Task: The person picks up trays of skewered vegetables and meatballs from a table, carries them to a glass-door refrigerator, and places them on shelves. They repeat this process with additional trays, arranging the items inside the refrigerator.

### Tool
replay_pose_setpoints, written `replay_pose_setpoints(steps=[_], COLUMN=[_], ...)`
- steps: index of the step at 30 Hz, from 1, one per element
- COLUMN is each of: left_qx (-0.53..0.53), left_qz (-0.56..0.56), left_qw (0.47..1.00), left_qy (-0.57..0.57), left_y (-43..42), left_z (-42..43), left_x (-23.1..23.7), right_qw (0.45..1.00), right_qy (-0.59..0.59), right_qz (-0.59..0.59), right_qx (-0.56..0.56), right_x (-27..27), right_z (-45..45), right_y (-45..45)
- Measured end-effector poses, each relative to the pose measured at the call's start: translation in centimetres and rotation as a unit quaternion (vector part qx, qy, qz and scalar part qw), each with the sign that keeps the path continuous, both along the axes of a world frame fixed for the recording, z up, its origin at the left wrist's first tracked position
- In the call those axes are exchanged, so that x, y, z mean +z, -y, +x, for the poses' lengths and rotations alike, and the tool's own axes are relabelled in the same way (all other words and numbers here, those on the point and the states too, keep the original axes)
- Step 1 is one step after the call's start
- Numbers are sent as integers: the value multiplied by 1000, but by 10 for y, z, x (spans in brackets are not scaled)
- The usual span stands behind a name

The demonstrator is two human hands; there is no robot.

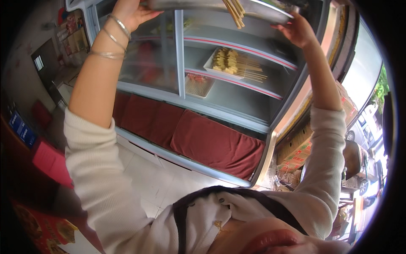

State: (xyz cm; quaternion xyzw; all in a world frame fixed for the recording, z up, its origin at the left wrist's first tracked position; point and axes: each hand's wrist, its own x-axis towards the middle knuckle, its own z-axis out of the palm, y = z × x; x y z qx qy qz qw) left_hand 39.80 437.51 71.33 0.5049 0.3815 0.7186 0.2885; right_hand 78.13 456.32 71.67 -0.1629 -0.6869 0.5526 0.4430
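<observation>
Both my arms are raised to the top of the view, holding a metal tray (203, 5) between them. My left hand (134, 16) grips the tray's left end, and my right hand (296, 31) grips its right end. Several wooden skewer sticks (234, 13) stick out over the tray's near edge; what else it holds is cut off by the frame. Behind it stands a display cabinet with its right side open. On the middle shelf lies a white tray (207, 66) of skewered yellowish food (225, 60). Lower down, another tray (207, 90) holds skewers with reddish food (196, 77).
A sliding glass pane (152, 63) covers the cabinet's left part. Dark red cloths (219, 139) lie along its lower ledge. The cabinet's right frame (285, 108) runs close to my right arm, with cardboard boxes (295, 149) beyond it. White floor tiles (149, 171) show below.
</observation>
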Motion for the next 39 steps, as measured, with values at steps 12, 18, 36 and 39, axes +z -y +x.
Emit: replay_pose_setpoints(steps=[12,18,36,39], left_qx=[-161,-236,-183,-82], left_qz=[2,-35,17,80], left_qw=[986,965,983,991], left_qy=[-47,-112,11,-62], left_y=[-180,-275,-462,-487], left_z=[-127,-214,-218,-210], left_x=[68,98,73,49], right_qw=[941,924,888,344], right_qy=[-84,-80,18,444], right_qz=[-46,-69,70,467], right_qx=[-324,-368,-454,-683], right_x=[68,60,92,91], right_z=[-122,-197,-237,-251], right_y=[-55,-129,-317,-316])
